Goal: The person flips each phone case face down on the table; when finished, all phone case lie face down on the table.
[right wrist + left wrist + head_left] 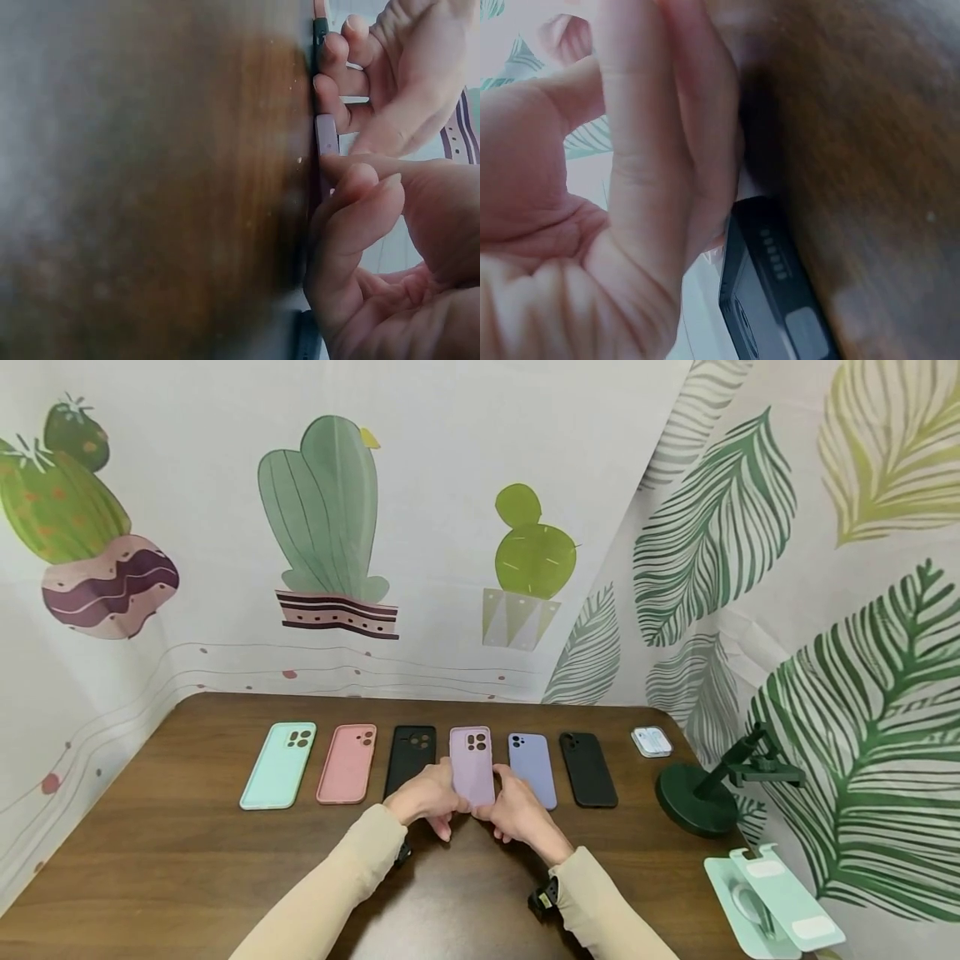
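Left hand [429,795] partly hides black case [411,750]; contact unclear.

- Two hands: a left hand [429,793] and a right hand [517,806].
- Six phone cases: one lilac case [472,764] between the hands, one mint case [276,772] and one pink case [348,770] to their left, one periwinkle case [532,772] beside the right hand, two black ones, namely a partly covered black case [410,752] by the left hand and a farther black case [588,772] to the right.
- Two stands, right of the hands: a dark green stand [697,802] and a mint stand [787,893].
- One small white box [651,742], beyond and right.
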The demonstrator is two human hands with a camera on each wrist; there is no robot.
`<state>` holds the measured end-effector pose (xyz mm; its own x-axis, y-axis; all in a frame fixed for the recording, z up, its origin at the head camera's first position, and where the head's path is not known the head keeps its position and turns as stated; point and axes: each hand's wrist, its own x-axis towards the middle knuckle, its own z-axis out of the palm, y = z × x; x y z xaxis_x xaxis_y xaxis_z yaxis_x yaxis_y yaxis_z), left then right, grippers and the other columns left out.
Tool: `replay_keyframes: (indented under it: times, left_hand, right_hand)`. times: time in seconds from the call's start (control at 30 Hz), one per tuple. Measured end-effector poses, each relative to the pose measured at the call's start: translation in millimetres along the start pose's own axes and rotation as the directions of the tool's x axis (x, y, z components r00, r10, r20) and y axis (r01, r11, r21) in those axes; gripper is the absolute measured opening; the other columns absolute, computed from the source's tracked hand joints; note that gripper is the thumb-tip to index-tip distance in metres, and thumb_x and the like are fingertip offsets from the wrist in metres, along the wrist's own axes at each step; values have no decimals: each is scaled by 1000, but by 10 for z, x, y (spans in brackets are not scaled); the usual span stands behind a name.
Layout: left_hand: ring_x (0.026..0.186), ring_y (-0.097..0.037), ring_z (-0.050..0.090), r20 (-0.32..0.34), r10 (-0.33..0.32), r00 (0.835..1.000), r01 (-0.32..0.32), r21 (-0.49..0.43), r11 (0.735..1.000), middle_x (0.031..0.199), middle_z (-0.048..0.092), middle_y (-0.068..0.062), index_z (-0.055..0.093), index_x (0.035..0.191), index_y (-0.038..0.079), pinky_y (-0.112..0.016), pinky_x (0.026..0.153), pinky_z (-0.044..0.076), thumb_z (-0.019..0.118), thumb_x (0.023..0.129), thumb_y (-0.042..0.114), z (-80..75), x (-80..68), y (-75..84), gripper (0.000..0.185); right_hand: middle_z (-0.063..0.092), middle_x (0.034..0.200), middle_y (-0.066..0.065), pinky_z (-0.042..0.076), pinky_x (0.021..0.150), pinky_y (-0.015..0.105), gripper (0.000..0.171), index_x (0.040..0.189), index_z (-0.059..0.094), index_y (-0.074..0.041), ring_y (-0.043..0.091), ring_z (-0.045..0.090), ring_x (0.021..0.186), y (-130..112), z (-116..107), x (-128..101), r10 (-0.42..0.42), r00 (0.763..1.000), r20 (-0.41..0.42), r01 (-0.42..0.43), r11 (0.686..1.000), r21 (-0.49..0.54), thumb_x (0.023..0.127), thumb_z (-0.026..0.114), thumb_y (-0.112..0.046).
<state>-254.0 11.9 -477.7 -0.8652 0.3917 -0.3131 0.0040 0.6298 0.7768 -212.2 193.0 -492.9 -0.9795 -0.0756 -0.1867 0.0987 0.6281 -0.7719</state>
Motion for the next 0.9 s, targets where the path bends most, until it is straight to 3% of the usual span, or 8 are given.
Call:
replay_keyframes:
  times: [0.27,0.4,0.5,0.73,0.9]
  left_hand:
    - [38,-16,62,9,-5,1000,5,-64,998,67,60,-13,51,131,-6,-36,44,62,72,102,40,18,-24,-15,59]
    - [38,-17,62,0,-22,1000,22,-70,997,70,61,-15,49,132,-6,-37,44,62,71,100,52,29,-19,4,69]
    - [38,-18,62,3,-39,999,39,-76,996,70,61,-16,43,142,-8,-37,44,62,71,98,59,34,-10,14,85]
    - [40,-18,63,11,-47,999,48,-79,996,70,61,-14,32,155,-10,-36,45,62,68,98,68,66,23,15,104]
    - [40,-17,61,22,-54,998,56,-80,995,66,59,-12,16,166,-11,-34,44,61,66,98,71,85,30,31,118]
  right_hand:
    - [63,60,1,47,38,30,90,161,33,11,14,58,41,140,21,22,-136,990,-38,135,991,-14,91,83,-14]
    - [63,60,-1,49,44,28,87,161,35,9,11,58,42,24,-2,-67,-142,988,-65,138,988,-63,92,84,-13]
    - [64,63,1,51,47,29,85,161,37,9,13,59,44,-11,-12,-113,-172,981,-86,164,983,-84,93,83,-12]
    - [64,62,-10,56,51,25,91,164,39,4,8,63,43,504,131,288,-208,972,-105,192,970,-147,91,85,-26]
    - [64,63,-10,55,51,24,88,164,42,4,6,63,45,503,128,252,-242,962,-130,223,964,-144,92,84,-27]
